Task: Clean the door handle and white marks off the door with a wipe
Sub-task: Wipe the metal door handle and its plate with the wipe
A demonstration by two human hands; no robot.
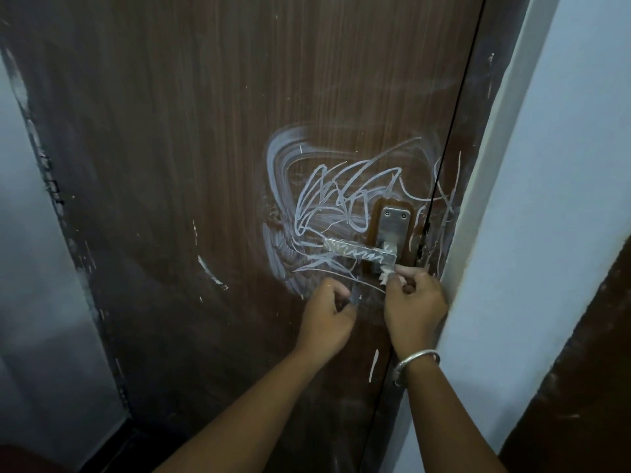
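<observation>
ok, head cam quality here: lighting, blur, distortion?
Head view: dim, bluish light throughout; the wide angle bends the door edges; white marks and door handle are sharp, with no hard glare; the wipe in the right hand is small and soft in detail; the left hand shows no motion blur.

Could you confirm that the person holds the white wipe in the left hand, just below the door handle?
Not quite: the head view shows the white wipe pinched in the right hand, the one wearing the bangle, just below the door handle.
</observation>
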